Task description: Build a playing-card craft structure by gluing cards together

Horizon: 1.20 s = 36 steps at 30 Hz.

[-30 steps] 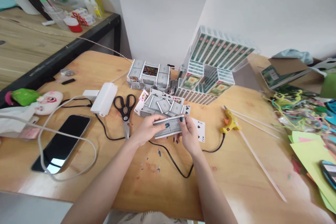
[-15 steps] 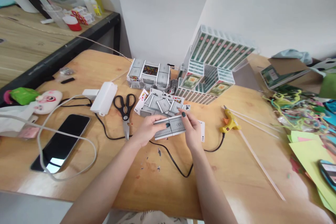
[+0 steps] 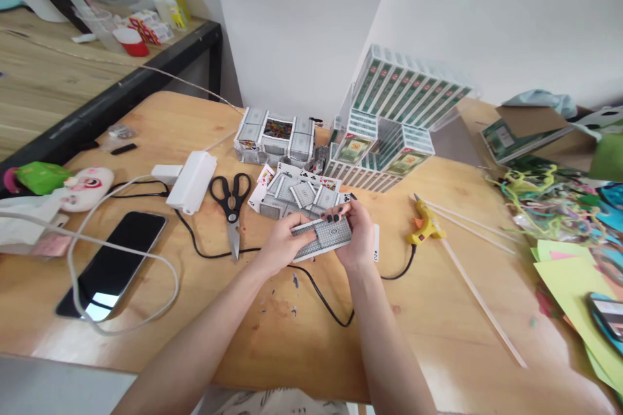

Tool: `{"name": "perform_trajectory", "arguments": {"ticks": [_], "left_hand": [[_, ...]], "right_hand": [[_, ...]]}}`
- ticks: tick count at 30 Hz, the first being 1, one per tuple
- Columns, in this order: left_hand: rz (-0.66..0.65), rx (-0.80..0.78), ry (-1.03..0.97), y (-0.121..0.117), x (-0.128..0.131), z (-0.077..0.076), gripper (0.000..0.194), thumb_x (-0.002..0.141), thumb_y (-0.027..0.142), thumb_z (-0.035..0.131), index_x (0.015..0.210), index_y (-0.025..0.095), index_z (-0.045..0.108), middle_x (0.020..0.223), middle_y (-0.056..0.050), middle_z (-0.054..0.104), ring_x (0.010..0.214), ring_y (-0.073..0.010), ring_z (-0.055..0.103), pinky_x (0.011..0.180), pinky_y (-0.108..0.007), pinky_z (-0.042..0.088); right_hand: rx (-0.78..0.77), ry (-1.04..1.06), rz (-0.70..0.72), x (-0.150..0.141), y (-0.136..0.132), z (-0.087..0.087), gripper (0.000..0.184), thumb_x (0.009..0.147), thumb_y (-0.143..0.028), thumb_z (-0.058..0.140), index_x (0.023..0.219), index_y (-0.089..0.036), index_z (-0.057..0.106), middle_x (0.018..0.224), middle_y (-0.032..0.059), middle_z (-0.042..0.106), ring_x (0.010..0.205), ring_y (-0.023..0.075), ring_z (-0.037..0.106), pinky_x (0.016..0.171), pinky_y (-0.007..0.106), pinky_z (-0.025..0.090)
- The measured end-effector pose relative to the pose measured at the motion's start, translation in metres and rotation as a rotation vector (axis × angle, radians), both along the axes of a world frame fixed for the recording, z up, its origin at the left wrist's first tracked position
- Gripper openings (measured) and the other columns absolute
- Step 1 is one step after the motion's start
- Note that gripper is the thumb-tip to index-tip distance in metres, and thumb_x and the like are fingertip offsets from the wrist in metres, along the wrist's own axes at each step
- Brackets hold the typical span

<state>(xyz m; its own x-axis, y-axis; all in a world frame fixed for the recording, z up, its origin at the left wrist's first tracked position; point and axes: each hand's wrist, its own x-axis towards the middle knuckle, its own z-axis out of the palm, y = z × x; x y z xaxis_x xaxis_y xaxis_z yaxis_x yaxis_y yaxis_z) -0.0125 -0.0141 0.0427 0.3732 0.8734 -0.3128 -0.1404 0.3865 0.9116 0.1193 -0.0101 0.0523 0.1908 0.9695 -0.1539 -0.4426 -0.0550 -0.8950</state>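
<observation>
Both hands hold a strip of playing cards (image 3: 327,237), grey patterned backs up, low over the table's middle. My left hand (image 3: 282,243) is closed on its left end, the thumb lying across the top. My right hand (image 3: 359,233) cups the right end, palm turned up, its dark-nailed fingers curled over the far edge. Just beyond lies a pile of cards and card-covered pieces (image 3: 302,191). A face-up card (image 3: 376,243) shows partly behind my right wrist. Further back stands a box built from playing cards (image 3: 275,136).
Green-and-white card boxes (image 3: 389,136) are stacked at the back right. Scissors (image 3: 232,207) and a white adapter (image 3: 193,183) lie left, beside a phone (image 3: 113,262). To the right are a yellow glue gun (image 3: 425,224), its black cable and glue sticks (image 3: 481,301).
My right hand has rolled from thumb on top to palm up, its fingers now bent over the strip's far edge. The strip has shifted slightly right; my left hand keeps hold.
</observation>
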Motion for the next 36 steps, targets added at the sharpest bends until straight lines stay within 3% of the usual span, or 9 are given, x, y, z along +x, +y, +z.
{"name": "perform_trajectory", "arguments": {"ticks": [8,13,18,22,27,30,33,36], "left_hand": [[-0.057,0.031,-0.086,-0.002,-0.003,0.002,0.019,0.066,0.029,0.064,0.073,0.016,0.052,0.062,0.004,0.054,0.048,-0.0117,0.056,0.042,-0.025,0.049],[0.001,0.011,0.013,-0.002,-0.002,0.003,0.023,0.065,0.032,0.067,0.075,0.016,0.054,0.063,0.004,0.057,0.049,-0.0114,0.055,0.041,-0.023,0.047],[0.062,0.101,0.129,0.002,-0.005,0.002,0.021,0.062,0.030,0.069,0.072,0.015,0.058,0.066,0.002,0.059,0.054,-0.0109,0.056,0.046,-0.021,0.046],[0.113,0.094,0.155,0.006,-0.009,0.000,0.025,0.064,0.035,0.069,0.071,0.016,0.056,0.060,0.004,0.055,0.048,-0.0095,0.052,0.041,-0.020,0.043],[0.159,0.115,0.173,0.009,-0.012,-0.010,0.027,0.071,0.041,0.062,0.068,0.016,0.054,0.054,0.005,0.051,0.045,-0.0088,0.050,0.039,-0.019,0.041],[0.155,0.073,0.094,0.011,-0.013,-0.015,0.035,0.077,0.050,0.053,0.074,0.015,0.057,0.058,0.002,0.058,0.049,-0.0128,0.056,0.043,-0.023,0.047],[0.045,0.033,0.021,0.010,-0.012,-0.011,0.037,0.075,0.052,0.054,0.079,0.016,0.058,0.064,0.000,0.062,0.055,-0.0167,0.061,0.047,-0.027,0.051],[-0.026,0.043,0.113,0.007,-0.011,-0.004,0.031,0.067,0.043,0.066,0.080,0.017,0.056,0.065,0.001,0.063,0.054,-0.0174,0.063,0.043,-0.027,0.052]], "right_hand": [[-0.072,0.049,-0.025,0.001,0.001,-0.002,0.034,0.078,-0.041,0.048,0.049,-0.023,0.043,0.045,-0.0030,0.046,0.061,0.0171,0.058,0.066,0.031,0.046],[-0.112,-0.034,-0.032,-0.005,-0.002,-0.009,0.036,0.076,-0.049,0.052,0.054,-0.022,0.050,0.054,0.0001,0.059,0.067,0.0192,0.062,0.062,0.030,0.046],[-0.057,-0.113,0.044,-0.005,-0.007,-0.011,0.030,0.073,-0.047,0.060,0.086,-0.021,0.062,0.073,0.0025,0.069,0.076,0.0212,0.065,0.063,0.031,0.048],[-0.029,-0.127,0.212,0.004,-0.011,-0.010,0.045,0.071,-0.042,0.065,0.111,-0.023,0.056,0.090,0.0034,0.070,0.082,0.0203,0.064,0.067,0.030,0.049],[-0.006,-0.212,0.210,0.009,-0.013,-0.015,0.040,0.075,-0.043,0.061,0.109,-0.021,0.060,0.095,0.0041,0.068,0.082,0.0188,0.062,0.066,0.028,0.049],[0.025,-0.276,0.170,0.009,-0.012,-0.016,0.034,0.077,-0.039,0.059,0.105,-0.021,0.062,0.092,0.0034,0.068,0.082,0.0184,0.062,0.069,0.029,0.048],[0.055,-0.396,0.113,0.009,-0.011,-0.015,0.028,0.077,-0.035,0.059,0.100,-0.020,0.064,0.093,0.0040,0.068,0.088,0.0196,0.060,0.077,0.030,0.047],[0.055,-0.470,0.093,0.009,-0.011,-0.015,0.026,0.078,-0.034,0.056,0.098,-0.019,0.063,0.093,0.0049,0.067,0.091,0.0213,0.059,0.078,0.032,0.046]]}}
